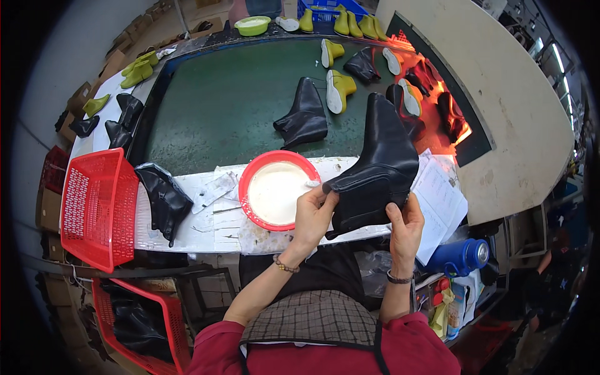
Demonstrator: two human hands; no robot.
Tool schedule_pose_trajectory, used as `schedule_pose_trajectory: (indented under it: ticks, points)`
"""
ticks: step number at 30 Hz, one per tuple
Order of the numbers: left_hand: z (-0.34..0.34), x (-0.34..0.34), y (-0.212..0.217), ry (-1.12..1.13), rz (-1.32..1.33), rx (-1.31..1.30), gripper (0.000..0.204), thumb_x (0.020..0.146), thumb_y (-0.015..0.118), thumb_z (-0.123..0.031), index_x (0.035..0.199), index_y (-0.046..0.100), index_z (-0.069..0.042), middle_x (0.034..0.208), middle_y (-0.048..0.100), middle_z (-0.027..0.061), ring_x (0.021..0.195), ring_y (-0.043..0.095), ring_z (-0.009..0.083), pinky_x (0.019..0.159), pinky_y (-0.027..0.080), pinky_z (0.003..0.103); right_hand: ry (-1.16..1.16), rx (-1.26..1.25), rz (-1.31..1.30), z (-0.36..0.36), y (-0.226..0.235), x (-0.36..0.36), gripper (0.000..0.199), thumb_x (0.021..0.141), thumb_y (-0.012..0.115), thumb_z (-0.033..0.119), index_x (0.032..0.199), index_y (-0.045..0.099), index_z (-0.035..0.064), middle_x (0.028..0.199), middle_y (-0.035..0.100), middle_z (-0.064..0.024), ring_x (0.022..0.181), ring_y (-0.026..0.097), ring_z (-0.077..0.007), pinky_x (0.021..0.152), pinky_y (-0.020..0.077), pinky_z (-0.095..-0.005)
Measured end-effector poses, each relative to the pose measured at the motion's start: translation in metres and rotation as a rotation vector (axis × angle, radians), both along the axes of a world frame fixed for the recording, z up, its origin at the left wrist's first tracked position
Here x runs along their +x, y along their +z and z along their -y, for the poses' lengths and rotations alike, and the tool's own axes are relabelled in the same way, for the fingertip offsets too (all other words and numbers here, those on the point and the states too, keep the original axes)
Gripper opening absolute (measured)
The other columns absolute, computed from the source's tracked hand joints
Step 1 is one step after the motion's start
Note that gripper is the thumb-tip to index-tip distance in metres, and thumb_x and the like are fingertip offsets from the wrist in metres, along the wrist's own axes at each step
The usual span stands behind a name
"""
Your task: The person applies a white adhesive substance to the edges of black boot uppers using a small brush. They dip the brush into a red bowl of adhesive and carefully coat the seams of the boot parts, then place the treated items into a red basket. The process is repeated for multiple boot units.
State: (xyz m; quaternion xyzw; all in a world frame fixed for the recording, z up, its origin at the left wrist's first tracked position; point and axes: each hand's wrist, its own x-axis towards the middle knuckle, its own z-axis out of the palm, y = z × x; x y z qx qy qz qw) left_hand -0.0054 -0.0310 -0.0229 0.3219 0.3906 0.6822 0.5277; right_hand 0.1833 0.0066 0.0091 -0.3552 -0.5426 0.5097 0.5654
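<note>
While left grip pinches boot, right grip holds.

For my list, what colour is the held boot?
The held boot is black, seen best in the head view.

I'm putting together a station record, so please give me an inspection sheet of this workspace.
Surface: dark green worktop, marked with specks; white front ledge, stained.
Job's things: black boot held above the ledge; red bowl with white contents at its left.
Clutter: upper red basket on the left; loose papers and a blue flask, lying on its side, on the right.
Hands: left hand pinches the boot's left edge; right hand grips its lower right edge.
Cables: nothing clearly seen.
Surroundings: pale panel at right, red-orange light beside it; yellow-green boots at the far edge.
</note>
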Motion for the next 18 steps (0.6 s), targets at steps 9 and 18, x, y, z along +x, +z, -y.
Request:
schedule_pose_trajectory:
  ticks: [9,18]
  points:
    - [0.001,0.015,0.061,0.169,-0.198,-0.049,0.038,0.097,0.067,-0.002,0.135,0.064,0.000,0.112,0.075,0.0124,0.095,0.070,0.0122,0.079,0.057,0.027,-0.069,0.516,0.743,0.007,0.020,-0.032,0.105,0.066,0.085,0.005,0.156,0.033,-0.0010,0.157,0.038,-0.0250,0.147,0.037,-0.0375,0.117,0.0327,-0.0415]
    - [0.029,-0.012,0.081,0.241,-0.671,0.422,0.038,0.089,0.077,-0.008,0.126,0.069,-0.002,0.108,0.077,0.0074,0.105,0.068,0.0212,0.089,0.055,0.033,-0.517,0.280,0.588,-0.018,-0.019,-0.005,0.024,0.098,0.070,0.017,0.108,0.071,-0.0046,0.103,0.075,-0.0068,0.092,0.067,-0.0145,0.083,0.0534,-0.0319]
